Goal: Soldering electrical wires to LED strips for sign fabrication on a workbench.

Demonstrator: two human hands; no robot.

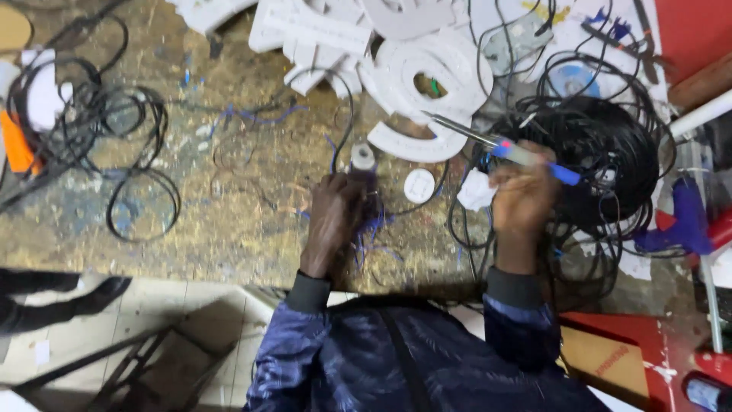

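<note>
Workbench (229,206), scuffed, wire-strewn; tiled floor (152,313) below

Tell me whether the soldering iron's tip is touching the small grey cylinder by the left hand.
Apart. The head view shows the soldering iron, held in the right hand, with its tip over the white foam shapes, a clear gap from the grey cylinder at the left hand.

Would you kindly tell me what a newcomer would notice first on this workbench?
Probably the soldering iron in the right hand, its tip aimed at the white foam cut-outs at the top. Beside it lies a coil of black cable, and the left hand grips a small grey cylinder mid-bench.
</note>
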